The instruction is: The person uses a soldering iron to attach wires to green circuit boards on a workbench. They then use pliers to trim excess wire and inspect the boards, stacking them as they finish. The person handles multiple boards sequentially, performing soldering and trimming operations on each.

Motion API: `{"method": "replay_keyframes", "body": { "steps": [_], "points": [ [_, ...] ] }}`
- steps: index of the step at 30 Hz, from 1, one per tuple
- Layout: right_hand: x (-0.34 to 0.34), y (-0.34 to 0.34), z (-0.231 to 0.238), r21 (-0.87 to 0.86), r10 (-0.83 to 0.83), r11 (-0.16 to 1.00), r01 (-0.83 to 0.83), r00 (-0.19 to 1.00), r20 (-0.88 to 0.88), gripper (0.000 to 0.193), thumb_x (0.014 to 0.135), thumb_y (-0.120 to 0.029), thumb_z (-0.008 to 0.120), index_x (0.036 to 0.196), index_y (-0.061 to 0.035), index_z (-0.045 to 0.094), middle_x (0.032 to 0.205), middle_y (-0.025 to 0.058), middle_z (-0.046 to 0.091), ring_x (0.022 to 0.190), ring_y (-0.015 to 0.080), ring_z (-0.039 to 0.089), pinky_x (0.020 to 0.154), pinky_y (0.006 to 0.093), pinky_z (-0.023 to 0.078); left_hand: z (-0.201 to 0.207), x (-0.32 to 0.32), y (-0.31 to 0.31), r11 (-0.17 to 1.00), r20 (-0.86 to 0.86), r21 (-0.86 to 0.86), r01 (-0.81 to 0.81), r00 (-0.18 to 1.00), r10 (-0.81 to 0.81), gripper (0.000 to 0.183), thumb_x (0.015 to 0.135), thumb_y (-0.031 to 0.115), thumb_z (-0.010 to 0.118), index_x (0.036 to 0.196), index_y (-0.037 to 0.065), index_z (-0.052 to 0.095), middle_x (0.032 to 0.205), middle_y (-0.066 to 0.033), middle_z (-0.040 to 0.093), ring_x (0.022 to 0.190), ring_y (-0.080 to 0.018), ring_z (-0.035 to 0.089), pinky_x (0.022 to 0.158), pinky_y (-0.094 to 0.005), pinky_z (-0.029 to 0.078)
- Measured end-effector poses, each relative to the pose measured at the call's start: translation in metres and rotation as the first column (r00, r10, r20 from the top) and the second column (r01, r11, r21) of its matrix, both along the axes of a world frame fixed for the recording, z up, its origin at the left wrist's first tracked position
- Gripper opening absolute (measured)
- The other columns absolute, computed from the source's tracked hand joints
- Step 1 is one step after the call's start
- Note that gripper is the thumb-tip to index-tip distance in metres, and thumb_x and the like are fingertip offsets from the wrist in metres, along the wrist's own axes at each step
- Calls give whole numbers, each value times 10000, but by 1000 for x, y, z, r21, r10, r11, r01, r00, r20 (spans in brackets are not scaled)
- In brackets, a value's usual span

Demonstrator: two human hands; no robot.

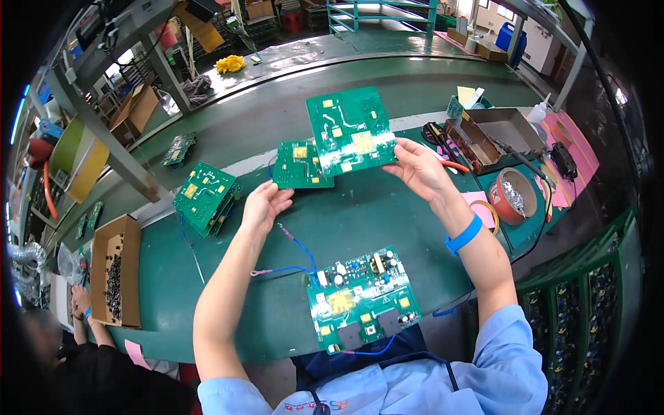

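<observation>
My right hand [422, 169] is raised at the far side of the bench, pinching the right edge of a green circuit board [335, 149] that is tilted up. Partly behind it is a second green circuit board [294, 166]; my left hand [263, 207] grips its lower left corner, thumb at the edge and fingers below. Close to my body lies a populated circuit board [373, 287], component side up, with black blocks, capacitors and yellow-taped parts. Blue wires [297, 242] with ring ends run from its upper left corner.
To the left are stacked circuit boards [204, 194] and a cardboard box [131, 277] of small black parts. A co-worker's hand [81, 302] is beyond it. At right stand a red pot [508, 197] of silvery bits, a divided tray [512, 131] and a cable [532, 162].
</observation>
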State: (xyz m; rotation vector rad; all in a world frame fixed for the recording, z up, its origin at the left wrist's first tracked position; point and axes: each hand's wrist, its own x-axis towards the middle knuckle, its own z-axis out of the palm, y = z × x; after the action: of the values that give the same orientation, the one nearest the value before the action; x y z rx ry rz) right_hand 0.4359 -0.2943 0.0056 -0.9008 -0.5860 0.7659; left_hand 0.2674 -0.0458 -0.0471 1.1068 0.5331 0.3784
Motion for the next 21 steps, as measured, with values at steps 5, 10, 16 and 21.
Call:
{"method": "replay_keyframes", "body": {
  "steps": [5, 10, 16, 21],
  "points": [
    [-23, 1, -10, 20, 32, 999, -30, 998, -58, 227, 825, -88, 477, 1030, 9, 481, 968, 90, 545, 867, 181, 550, 764, 314, 462, 14, -31, -13, 841, -335, 527, 126, 940, 69, 345, 821, 125, 450, 1122, -39, 410, 860, -138, 581, 642, -180, 592, 469, -247, 478],
    [-36, 3, -11, -5, 35, 999, -36, 996, -80, 232, 823, -98, 487, 1029, 7, 485, 955, 92, 552, 858, 182, 554, 756, 310, 466, 51, -36, -42, 776, -193, 613, 149, 981, -37, 307, 837, 216, 438, 1051, 5, 503, 861, -98, 578, 680, -123, 560, 511, -222, 442],
    [-48, 3, -15, -28, 60, 998, -63, 994, -87, 244, 822, -101, 490, 1039, 12, 479, 957, 89, 553, 857, 171, 555, 752, 302, 470, 65, -23, -54, 861, -62, 401, 313, 947, -315, 371, 830, 274, 468, 1107, 30, 439, 952, -89, 560, 817, -141, 548, 608, -253, 451],
    [-50, 0, -22, -35, 60, 997, -63, 995, -76, 234, 819, -97, 497, 1030, 5, 483, 961, 85, 551, 865, 157, 551, 746, 295, 475, 57, -23, -74, 862, -50, 328, 386, 919, -392, 446, 775, 196, 561, 1150, 44, 373, 976, -85, 547, 767, -162, 571, 619, -250, 472]
  ]
}}
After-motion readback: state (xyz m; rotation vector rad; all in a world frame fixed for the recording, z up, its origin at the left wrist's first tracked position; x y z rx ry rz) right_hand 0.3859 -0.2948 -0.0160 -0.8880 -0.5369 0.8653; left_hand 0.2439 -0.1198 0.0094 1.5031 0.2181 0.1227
